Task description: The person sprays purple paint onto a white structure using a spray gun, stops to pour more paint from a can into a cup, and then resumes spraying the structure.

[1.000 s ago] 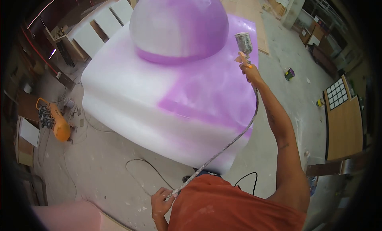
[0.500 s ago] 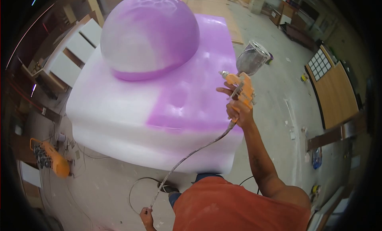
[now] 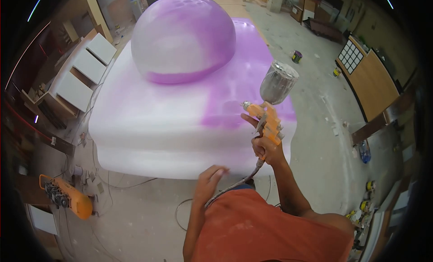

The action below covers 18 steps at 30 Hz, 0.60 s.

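Above the right hand [image 3: 266, 150] — spray gun [image 3: 267, 120], gripped.

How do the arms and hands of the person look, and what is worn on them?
Both arms are bare to the shoulder: no gloves, no sleeves on the forearms. The right hand and left hand carry no rings or watch that I can see. An orange-red shirt covers the torso.

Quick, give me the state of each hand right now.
Left hand: blurred, raised by the hose; whether it grips it cannot be told.
Right hand: closed on the orange spray gun.
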Available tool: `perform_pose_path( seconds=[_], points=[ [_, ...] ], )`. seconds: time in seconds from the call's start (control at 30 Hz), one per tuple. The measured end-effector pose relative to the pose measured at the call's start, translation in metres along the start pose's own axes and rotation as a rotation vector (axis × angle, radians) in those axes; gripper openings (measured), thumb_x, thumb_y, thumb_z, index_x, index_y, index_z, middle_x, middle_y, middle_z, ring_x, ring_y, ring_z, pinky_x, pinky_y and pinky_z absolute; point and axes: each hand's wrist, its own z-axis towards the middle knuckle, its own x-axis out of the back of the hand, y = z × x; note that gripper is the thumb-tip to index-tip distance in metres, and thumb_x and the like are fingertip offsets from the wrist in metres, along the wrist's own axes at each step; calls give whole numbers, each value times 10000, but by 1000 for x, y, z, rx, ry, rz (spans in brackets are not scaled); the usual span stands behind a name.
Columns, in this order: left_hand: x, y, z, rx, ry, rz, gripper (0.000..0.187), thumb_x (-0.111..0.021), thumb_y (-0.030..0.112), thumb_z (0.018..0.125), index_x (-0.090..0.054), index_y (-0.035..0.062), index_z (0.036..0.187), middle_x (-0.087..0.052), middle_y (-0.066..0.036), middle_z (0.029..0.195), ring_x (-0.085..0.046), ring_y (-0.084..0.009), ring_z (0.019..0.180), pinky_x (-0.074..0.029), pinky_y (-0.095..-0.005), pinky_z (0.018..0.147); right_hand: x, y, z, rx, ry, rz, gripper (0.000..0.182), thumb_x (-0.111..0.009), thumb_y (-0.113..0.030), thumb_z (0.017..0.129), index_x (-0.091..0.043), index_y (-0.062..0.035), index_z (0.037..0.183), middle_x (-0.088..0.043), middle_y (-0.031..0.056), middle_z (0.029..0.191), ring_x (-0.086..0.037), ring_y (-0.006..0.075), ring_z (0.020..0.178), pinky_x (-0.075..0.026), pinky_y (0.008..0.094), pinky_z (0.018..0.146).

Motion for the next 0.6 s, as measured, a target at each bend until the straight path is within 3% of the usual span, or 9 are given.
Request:
perform_pose_path(
  seconds=[0.03,0.1,0.17,0.27,0.3,0.33,0.4,0.5,0.6],
  points=[
    [-14,36,9,-75,-4,-97,305,-515,204,1037,-692,-35,1103,-683,-98,1108,-614,-177,1080,-460,-313,955,-14,8,-8,1,-3,-34,579,-491,-1,783,-519,48,1359,-607,56,720,-369,65,435,-342,245,405],
    [-24,65,19,-162,-19,-180,336,-497,219,1050,-687,-55,1093,-665,-89,1132,-589,-167,1127,-445,-316,986,-45,24,-25,17,59,-81,568,-515,-3,792,-522,48,1358,-535,22,639,-386,64,436,-339,246,405],
    [-20,63,15,-13,1,-184,362,-478,241,1064,-676,-55,1125,-633,-79,1150,-561,-157,1143,-415,-312,1009,-67,39,-41,13,143,-129,557,-538,-5,802,-525,48,1356,-464,-11,559,-403,64,437,-335,247,405],
    [-4,54,-8,13,-19,-164,355,-486,248,1065,-669,-51,1121,-620,-48,1091,-566,-151,1088,-409,-306,997,-101,59,-57,228,97,-385,701,-528,41,821,-361,16,1502,-587,76,975,-569,126,765,-500,257,679],
    [-2,58,-15,117,9,-318,306,-512,223,1051,-657,-41,1107,-612,-45,1103,-563,-138,1063,-432,-312,966,-110,63,-62,194,64,-305,779,-498,61,804,-272,-1,1548,-548,102,1161,-560,147,948,-494,284,838],
    [-1,52,-21,129,16,-321,306,-512,223,1051,-657,-41,1107,-612,-45,1103,-563,-138,1063,-432,-312,966,-118,65,-66,180,62,-302,779,-498,61,804,-272,-1,1548,-548,102,1161,-560,147,948,-494,284,838],
    [6,43,-27,297,51,-905,251,-529,192,1033,-638,-22,1106,-618,-62,1105,-578,-150,1080,-452,-328,971,-136,67,-69,165,53,-337,814,-483,49,783,-251,-6,1561,-568,122,1154,-572,165,944,-492,300,856],
    [27,49,-38,366,79,-1127,241,-542,180,1017,-617,-12,1141,-638,-91,1090,-602,-176,1074,-474,-350,978,-153,90,-55,398,6,-581,833,-470,37,765,-242,-5,1564,-568,152,1180,-593,212,939,-496,323,883],
    [52,45,-38,375,146,-1188,238,-576,168,996,-619,-14,1143,-649,-100,1080,-622,-200,1057,-488,-356,983,-178,95,-45,307,-8,-558,831,-474,18,764,-236,10,1560,-574,184,1202,-606,256,956,-487,333,917]
  ],
)
